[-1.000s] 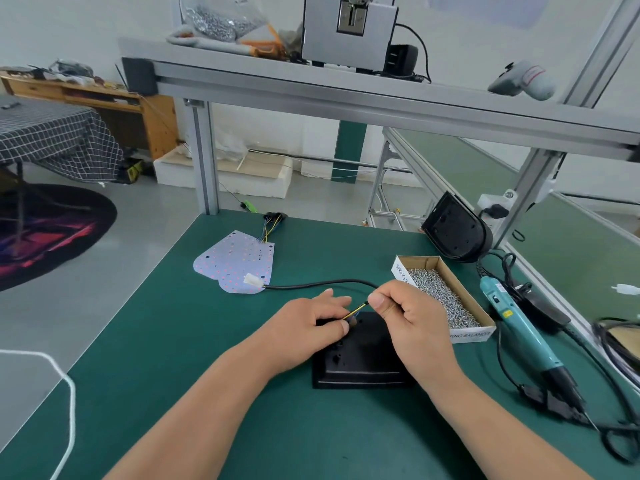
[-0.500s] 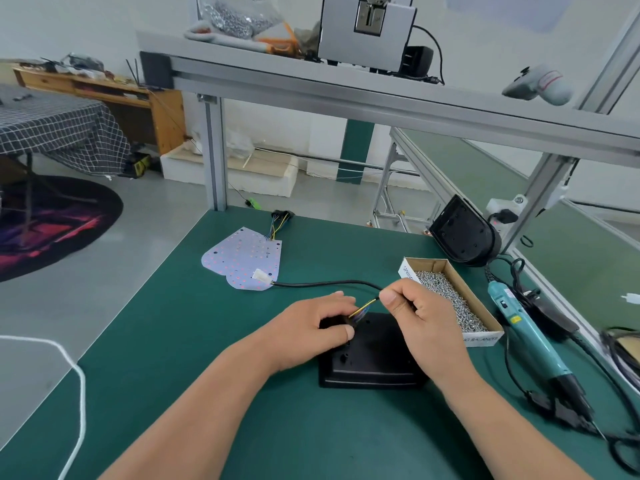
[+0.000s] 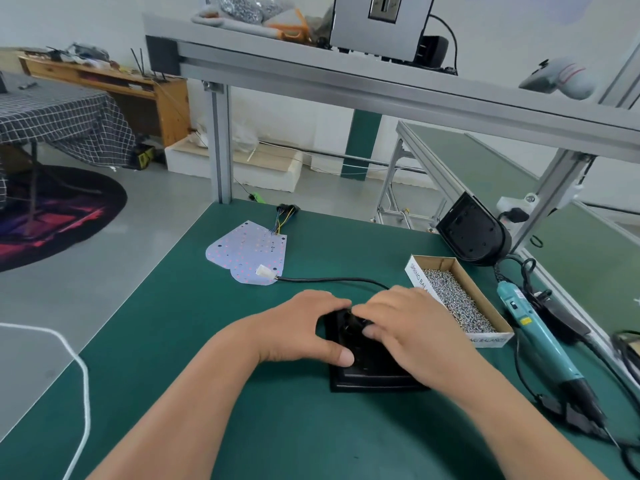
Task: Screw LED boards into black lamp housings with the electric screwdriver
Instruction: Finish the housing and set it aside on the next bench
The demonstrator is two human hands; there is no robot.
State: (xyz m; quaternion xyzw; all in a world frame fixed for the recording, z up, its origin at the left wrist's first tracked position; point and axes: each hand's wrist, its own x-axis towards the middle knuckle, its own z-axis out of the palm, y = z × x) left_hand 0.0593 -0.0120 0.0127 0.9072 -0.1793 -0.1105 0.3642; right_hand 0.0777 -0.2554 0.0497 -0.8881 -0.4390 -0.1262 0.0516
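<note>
Head camera: A person's two bare hands meet over a black lamp housing lying flat on the green bench mat. The left hand grips the housing's far left corner, fingers curled over its far edge and thumb pressed along its left side. The right hand lies across the housing's top right, its fingers bent down onto a dark round part near the far edge; whether they pinch anything there cannot be told, as the fingertips are partly hidden.

A black cable runs out from under the right hand, beyond the housing and off to its left, ending at a white connector that rests on the near edge of an LED board. That pale, dotted board lies flat on the mat, well beyond and left of the housing, with a bundle of coloured wires at its far side.

Just right of the housing sits an open cardboard box of screws. Farther right again, the teal electric screwdriver lies on the mat untouched, its tip towards the camera and its cord trailing. A second black housing leans upright beyond the box, against an aluminium frame post. Far to the left of the housing, a white cord curves across the bench edge.
</note>
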